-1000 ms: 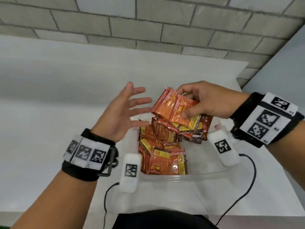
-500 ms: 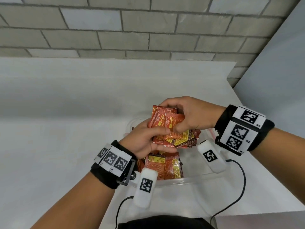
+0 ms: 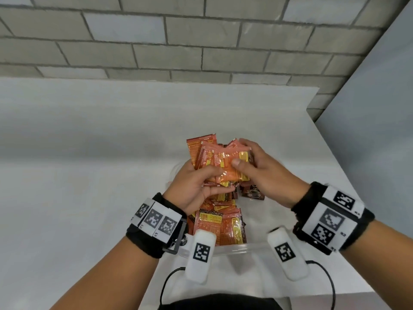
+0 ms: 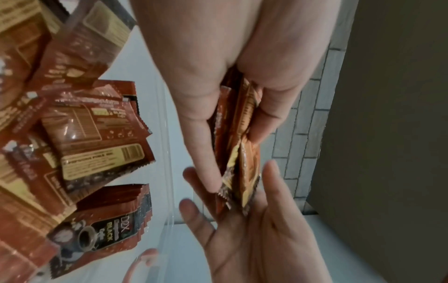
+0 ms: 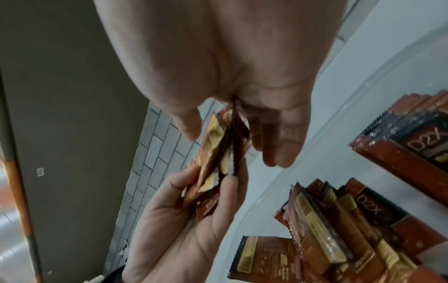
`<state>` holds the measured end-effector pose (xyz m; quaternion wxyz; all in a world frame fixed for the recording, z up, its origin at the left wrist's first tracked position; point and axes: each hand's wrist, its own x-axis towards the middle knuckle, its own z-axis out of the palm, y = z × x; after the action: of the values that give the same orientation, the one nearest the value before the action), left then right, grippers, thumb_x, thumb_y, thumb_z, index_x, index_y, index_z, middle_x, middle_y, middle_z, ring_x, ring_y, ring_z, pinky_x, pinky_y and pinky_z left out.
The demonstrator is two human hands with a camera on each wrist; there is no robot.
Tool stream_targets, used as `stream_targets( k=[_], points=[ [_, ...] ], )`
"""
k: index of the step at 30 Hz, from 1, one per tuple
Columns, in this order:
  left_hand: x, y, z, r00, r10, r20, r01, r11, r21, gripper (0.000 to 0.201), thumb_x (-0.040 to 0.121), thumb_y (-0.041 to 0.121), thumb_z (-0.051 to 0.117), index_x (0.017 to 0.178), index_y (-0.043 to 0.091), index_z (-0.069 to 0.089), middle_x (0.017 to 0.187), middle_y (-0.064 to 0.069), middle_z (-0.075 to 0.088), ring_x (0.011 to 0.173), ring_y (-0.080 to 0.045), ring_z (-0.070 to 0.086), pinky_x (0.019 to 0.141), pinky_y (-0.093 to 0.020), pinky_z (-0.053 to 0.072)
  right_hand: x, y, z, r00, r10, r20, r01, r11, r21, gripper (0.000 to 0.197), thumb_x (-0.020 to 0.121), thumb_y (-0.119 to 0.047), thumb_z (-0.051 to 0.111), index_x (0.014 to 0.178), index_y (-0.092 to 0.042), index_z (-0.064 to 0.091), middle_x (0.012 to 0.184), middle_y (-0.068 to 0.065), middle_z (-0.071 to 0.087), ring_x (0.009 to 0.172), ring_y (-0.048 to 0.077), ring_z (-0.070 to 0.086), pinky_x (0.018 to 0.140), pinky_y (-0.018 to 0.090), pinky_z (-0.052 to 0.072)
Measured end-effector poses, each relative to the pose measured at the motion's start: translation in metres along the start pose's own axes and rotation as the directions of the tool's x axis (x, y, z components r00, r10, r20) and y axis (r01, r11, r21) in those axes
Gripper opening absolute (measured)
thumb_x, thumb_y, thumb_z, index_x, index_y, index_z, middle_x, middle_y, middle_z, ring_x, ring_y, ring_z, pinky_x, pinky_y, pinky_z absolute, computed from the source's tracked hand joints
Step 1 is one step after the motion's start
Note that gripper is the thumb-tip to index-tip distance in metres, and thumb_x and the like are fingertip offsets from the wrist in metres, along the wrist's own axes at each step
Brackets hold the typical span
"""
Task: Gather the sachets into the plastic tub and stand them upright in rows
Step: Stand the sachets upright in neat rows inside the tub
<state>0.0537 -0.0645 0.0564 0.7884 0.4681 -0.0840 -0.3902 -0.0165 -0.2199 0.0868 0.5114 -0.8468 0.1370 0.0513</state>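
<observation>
Holding a bundle of sachets (image 3: pixel 220 163) over the plastic tub (image 3: pixel 232 248) near the table's (image 3: pixel 89 175) front edge: left hand (image 3: pixel 192 189) fingers and right hand (image 3: pixel 259 173) fingers both curling around it, more sachets lying below.

Red-orange sachets (image 3: pixel 214 162) with yellow label panels fan out between the fingers of both hands. Below the fingers, more red and yellow sachets in the tub (image 3: pixel 220 227); some show black fronts with white lettering and a coffee cup (image 4: pixel 101 235). Black wristbands (image 3: pixel 330 217) carry white squares printed with black pixel patterns.
</observation>
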Motion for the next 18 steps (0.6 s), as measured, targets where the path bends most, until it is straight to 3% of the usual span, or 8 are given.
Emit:
stream_targets(
  k=[2,4,5,8,11,15,18],
  points=[
    [0.001,-0.004,0.003,0.999,-0.028,0.032,0.030,0.999,-0.042,0.025,0.082,-0.008,0.054,0.101,0.006,0.061,0.088,-0.008,0.071,0.086,-0.023,0.070,0.080,-0.051,0.057,0.000,-0.004,0.002,0.999,-0.011,-0.030,0.011,1.000,-0.003,0.064,0.093,-0.041,0.050,0.149,-0.027,0.021,0.142,-0.011,0.038,0.128,0.005,0.037,0.107,0.021,0.030],
    [0.002,-0.006,0.004,0.996,-0.062,0.058,0.068,0.992,-0.109,0.025,0.075,-0.003,0.057,0.097,0.005,0.062,0.087,-0.008,0.070,0.086,-0.023,0.068,0.077,-0.047,0.058,0.001,-0.003,0.003,0.999,-0.011,-0.040,0.013,0.999,0.047,0.057,0.096,-0.030,0.050,0.147,-0.026,0.024,0.141,-0.010,0.042,0.125,0.005,0.041,0.108,0.021,0.031],
    [0.002,-0.007,0.003,0.994,-0.078,0.070,0.088,0.985,-0.147,0.024,0.073,-0.001,0.057,0.095,0.006,0.064,0.088,-0.009,0.069,0.088,-0.024,0.067,0.075,-0.046,0.058,0.001,-0.002,0.004,0.999,-0.014,-0.037,0.017,0.996,0.083,0.056,0.097,-0.028,0.049,0.147,-0.026,0.025,0.141,-0.008,0.044,0.126,0.006,0.043,0.110,0.026,0.032],
    [0.003,-0.008,0.003,0.986,-0.113,0.121,0.141,0.955,-0.262,0.026,0.074,-0.002,0.052,0.090,0.007,0.071,0.098,-0.010,0.070,0.092,-0.025,0.068,0.085,-0.057,0.051,-0.001,0.005,0.007,0.999,-0.049,-0.020,0.051,0.991,0.122,0.056,0.096,-0.031,0.048,0.147,-0.028,0.024,0.144,-0.003,0.043,0.131,0.012,0.042,0.113,0.039,0.033],
    [0.002,-0.008,0.001,0.975,-0.131,0.177,0.178,0.943,-0.280,0.035,0.077,-0.003,0.054,0.108,0.006,0.067,0.114,-0.014,0.067,0.102,-0.031,0.067,0.092,-0.067,0.043,-0.004,0.007,0.008,0.997,-0.079,0.001,0.078,0.989,0.125,0.059,0.096,-0.030,0.046,0.148,-0.029,0.018,0.147,-0.003,0.039,0.133,0.012,0.040,0.112,0.039,0.035],
    [0.000,-0.010,0.000,0.963,-0.158,0.216,0.216,0.937,-0.275,0.034,0.077,0.003,0.053,0.105,0.006,0.072,0.119,-0.016,0.065,0.104,-0.034,0.066,0.077,-0.057,0.056,-0.004,0.008,0.002,0.994,-0.109,0.012,0.110,0.989,-0.103,0.072,0.089,-0.046,0.042,0.150,-0.028,0.011,0.153,-0.001,0.024,0.140,0.014,0.025,0.117,0.036,0.023],
    [0.000,-0.013,0.001,0.967,-0.168,0.193,0.216,0.939,-0.266,0.035,0.075,0.004,0.053,0.108,-0.001,0.064,0.116,-0.018,0.064,0.099,-0.034,0.067,0.072,-0.051,0.058,-0.003,0.008,-0.005,0.992,-0.126,-0.002,0.122,0.969,-0.216,0.076,0.089,-0.042,0.049,0.151,-0.027,0.007,0.155,0.000,0.015,0.143,0.014,0.016,0.115,0.028,0.017]
  ],
)
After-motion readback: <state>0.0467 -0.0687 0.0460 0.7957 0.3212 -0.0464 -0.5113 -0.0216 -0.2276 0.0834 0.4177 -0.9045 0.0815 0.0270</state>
